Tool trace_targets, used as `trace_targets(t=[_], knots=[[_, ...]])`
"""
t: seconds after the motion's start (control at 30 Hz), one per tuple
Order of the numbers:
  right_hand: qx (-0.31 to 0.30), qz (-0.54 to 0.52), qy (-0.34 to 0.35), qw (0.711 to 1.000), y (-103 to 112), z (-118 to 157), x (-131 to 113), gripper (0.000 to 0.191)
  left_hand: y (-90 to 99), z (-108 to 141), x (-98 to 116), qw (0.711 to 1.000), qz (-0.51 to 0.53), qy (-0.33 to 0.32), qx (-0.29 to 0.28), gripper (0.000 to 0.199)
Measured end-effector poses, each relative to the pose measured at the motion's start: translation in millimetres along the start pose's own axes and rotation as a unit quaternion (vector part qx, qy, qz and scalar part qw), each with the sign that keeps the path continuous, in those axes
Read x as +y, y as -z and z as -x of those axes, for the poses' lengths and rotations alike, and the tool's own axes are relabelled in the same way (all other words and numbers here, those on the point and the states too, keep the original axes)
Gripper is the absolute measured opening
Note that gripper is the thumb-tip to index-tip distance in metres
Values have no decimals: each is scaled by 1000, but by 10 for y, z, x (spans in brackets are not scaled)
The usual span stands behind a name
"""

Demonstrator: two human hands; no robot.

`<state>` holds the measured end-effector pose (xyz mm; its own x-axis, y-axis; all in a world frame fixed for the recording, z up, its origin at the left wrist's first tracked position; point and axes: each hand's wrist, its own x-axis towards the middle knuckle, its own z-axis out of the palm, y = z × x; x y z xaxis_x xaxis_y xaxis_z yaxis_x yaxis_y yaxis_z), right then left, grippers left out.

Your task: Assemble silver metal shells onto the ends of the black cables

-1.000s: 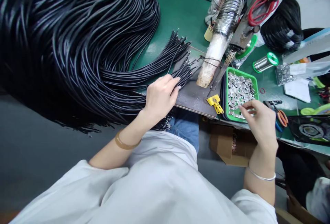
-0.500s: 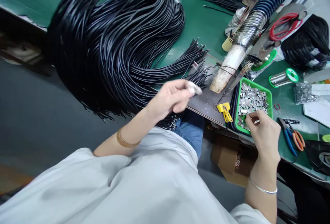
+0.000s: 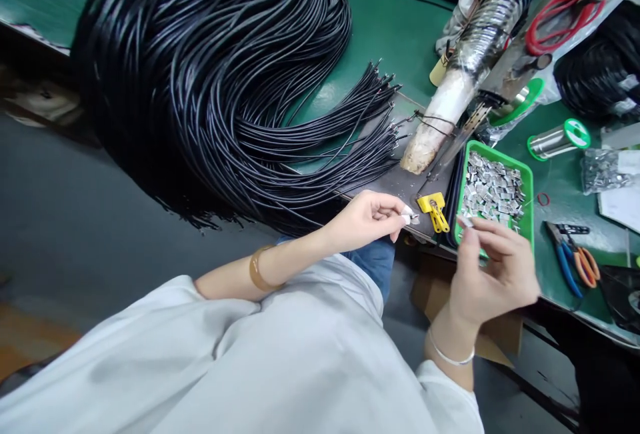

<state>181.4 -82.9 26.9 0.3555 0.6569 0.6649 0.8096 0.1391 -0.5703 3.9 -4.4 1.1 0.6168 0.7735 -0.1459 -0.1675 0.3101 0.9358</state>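
Note:
My left hand [image 3: 373, 221] is closed in a pinch near the front edge of the bench, with a small metal piece [image 3: 415, 219] at its covered fingertips. Between the thumb and forefinger of my right hand [image 3: 493, 267] is another small metal piece [image 3: 466, 222]. That hand is in front of a green tray [image 3: 529, 204] holding many small silvery metal parts [image 3: 493, 187]. A yellow clip [image 3: 434, 213] sits at the bench edge between the hands. Behind my left hand lie the ends of a large bundle of black cables [image 3: 215, 94].
A white-tipped hose [image 3: 430, 131] slants down over the green bench [image 3: 370, 34]. To the right are a solder spool [image 3: 559, 139], pliers [image 3: 567, 261] with blue and orange handles, and a bag of small parts [image 3: 605, 171]. A cardboard box [image 3: 433, 287] stands below.
My right hand has lifted out of the green tray and moved left with a metal piece. My left hand has moved right and toward the bench edge. The view has shifted slightly.

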Motion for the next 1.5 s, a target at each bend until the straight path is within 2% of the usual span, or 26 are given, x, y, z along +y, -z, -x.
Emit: trace_targets(t=[0.07, 0.27, 0.37, 0.53, 0.73, 0.9, 1.03, 1.2, 1.27, 1.33, 1.4, 1.5], knots=[[-35, -44, -1, 998, -129, 82, -75, 4, -16, -1, 0, 1000, -17, -11, 3, 13], [-145, -183, -117, 965, -299, 185, -37, 6, -30, 8, -7, 998, -42, -30, 28, 15], [-161, -211, -137, 954, -307, 199, -11, 7, -37, 8, -9, 997, -51, -53, 35, 16], [-154, -199, -141, 957, -323, 219, -1, 4, -36, 10, -41, 985, -121, -104, 64, 14], [-154, -160, -85, 971, -309, 208, 28, 10, 11, 6, -86, 934, -284, -202, 84, 12], [-174, -86, 14, 981, -250, 158, 48, 15, 48, -6, -79, 903, -333, -264, 66, 15], [-192, -25, 81, 978, -214, 148, 60, 23, 48, -6, -63, 860, -416, -287, 70, 21], [-199, -7, 94, 975, -218, 158, 49, 24, 22, -5, -88, 814, -481, -319, 70, 27], [-175, -22, 68, 982, -247, 174, 26, 23, 2, 5, -110, 813, -471, -333, 83, 26], [-134, -53, 24, 989, -290, 204, -1, 20, -21, 22, -130, 825, -437, -342, 106, 20], [-101, -91, -28, 990, -338, 246, -26, 17, -42, 44, -142, 845, -395, -338, 127, 13], [-82, -135, -90, 983, -387, 301, -55, 12, -54, 71, -137, 881, -346, -297, 126, 8]])
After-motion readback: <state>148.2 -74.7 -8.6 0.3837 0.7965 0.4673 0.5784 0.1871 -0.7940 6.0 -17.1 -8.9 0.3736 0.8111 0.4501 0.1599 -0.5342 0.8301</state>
